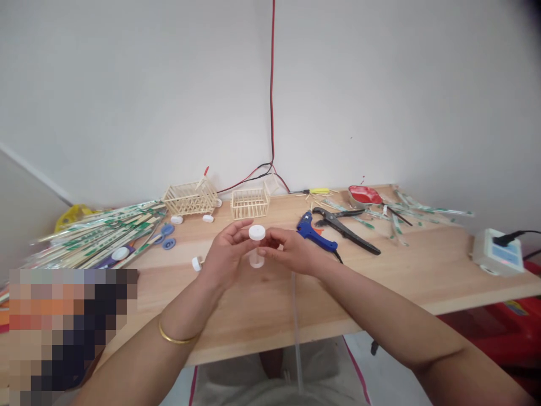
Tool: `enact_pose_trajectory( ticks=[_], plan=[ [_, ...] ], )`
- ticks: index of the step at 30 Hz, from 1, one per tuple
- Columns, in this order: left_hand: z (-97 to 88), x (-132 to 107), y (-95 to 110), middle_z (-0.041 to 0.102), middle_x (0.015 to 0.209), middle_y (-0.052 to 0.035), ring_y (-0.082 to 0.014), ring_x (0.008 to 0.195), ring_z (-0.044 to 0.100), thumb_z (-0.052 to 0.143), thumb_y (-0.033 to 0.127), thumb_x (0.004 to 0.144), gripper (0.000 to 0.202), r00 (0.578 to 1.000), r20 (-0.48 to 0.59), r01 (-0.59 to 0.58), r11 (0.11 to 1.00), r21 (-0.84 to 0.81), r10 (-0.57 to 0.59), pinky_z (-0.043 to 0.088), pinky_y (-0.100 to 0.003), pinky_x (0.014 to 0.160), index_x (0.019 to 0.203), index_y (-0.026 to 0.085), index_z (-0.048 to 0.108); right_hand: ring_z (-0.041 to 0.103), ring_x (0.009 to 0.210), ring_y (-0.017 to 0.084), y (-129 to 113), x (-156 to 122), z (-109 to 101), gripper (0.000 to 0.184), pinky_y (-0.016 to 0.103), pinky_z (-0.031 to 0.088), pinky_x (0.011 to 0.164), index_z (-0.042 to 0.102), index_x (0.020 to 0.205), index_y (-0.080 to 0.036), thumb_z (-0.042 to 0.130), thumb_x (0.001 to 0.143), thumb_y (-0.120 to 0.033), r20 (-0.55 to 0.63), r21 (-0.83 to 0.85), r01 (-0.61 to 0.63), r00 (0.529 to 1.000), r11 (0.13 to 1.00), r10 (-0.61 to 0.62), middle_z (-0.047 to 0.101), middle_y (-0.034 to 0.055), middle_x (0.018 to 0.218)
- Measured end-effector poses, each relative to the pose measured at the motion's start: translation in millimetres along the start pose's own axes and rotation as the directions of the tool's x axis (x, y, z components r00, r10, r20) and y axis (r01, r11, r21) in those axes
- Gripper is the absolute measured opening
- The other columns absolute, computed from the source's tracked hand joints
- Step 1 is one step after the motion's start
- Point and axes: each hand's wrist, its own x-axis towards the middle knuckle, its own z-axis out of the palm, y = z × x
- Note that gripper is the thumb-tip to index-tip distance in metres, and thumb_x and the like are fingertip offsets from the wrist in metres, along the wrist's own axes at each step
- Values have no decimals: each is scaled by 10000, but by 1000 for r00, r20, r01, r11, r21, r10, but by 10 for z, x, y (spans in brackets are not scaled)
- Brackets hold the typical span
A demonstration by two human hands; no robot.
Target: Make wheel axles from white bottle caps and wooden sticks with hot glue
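A small clear bottle with a white cap (256, 232) stands upright between my hands, above the middle of the wooden table (236, 321). My left hand (230, 248) has its thumb and fingers closed round the left side of it. From the right, my right hand (289, 251) pinches it just under the cap, some fingers hidden. A loose white cap (196, 263) with a short stick lies left of my left hand. Behind the hands are a stick-built cart (190, 198) on white cap wheels and a smaller stick frame (250, 203).
Wrapped chopsticks (91, 237) are heaped at left, near blue caps (169, 243). A blue glue gun (315, 232) and black cutter (349, 230) lie at right. Behind them sits a red-stained dish (364, 195); a white plugged-in box (497, 252) is near the right edge.
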Motion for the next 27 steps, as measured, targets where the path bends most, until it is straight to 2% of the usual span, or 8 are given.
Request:
enact_pose_trajectory(
  ticks=[2,5,8,11,14,21,25,27],
  plan=[
    [1,-17,21,683,807,-7,-107,709,613,765,154,624,515,996,-5,-84,991,100,85,466,-218,664,1097,160,562,473,663,107,-19,-17,-50,231,236,400,613,563,885,-176,635,776,-367,-90,-43,3,996,999,-7,533,-5,761],
    [15,-42,34,667,775,8,-96,684,596,748,183,656,476,987,13,-161,965,208,161,458,-210,642,1094,166,564,475,723,121,-41,-47,-106,402,266,428,679,535,1053,-197,698,727,-368,-228,-99,103,966,990,-124,530,22,870],
    [42,-60,27,669,780,-1,-102,685,597,736,200,674,449,980,49,-200,948,248,194,466,-223,649,1084,165,556,477,770,137,-80,-72,-122,464,290,431,729,536,1129,-213,720,719,-328,-220,-171,227,940,959,-262,536,36,914],
    [58,-68,15,681,804,-19,-112,697,604,732,206,680,447,975,75,-220,936,276,207,473,-235,655,1084,163,546,479,757,134,-143,-83,-117,317,283,424,715,587,1044,-201,694,752,-264,-196,-205,275,929,939,-315,566,30,874],
    [56,-68,7,686,811,-24,-114,701,607,728,210,684,446,973,81,-231,927,297,216,471,-234,651,1087,161,542,492,753,130,-189,-80,-116,195,273,422,694,606,976,-192,653,791,-234,-190,-187,275,932,943,-309,589,26,840],
    [55,-58,4,685,789,-17,-124,706,613,742,219,663,450,977,68,-211,933,293,200,470,-242,654,1070,162,558,491,733,126,-166,-76,-82,184,269,428,677,608,948,-183,656,786,-258,-202,-158,236,943,959,-265,591,28,835],
    [53,-51,12,676,772,-8,-110,696,609,746,197,657,417,983,48,-186,948,260,180,458,-216,636,1043,164,590,494,737,129,-115,-69,-153,473,279,448,704,547,1133,-205,712,721,-366,-180,-165,194,958,967,-223,571,35,907],
    [37,-39,16,673,767,-5,-104,690,611,757,172,638,416,989,11,-148,966,211,149,458,-209,642,1024,161,604,509,737,130,-58,-67,-284,525,280,455,709,522,1182,-203,692,729,-407,-193,-203,108,970,973,-148,572,46,942]
  ],
)
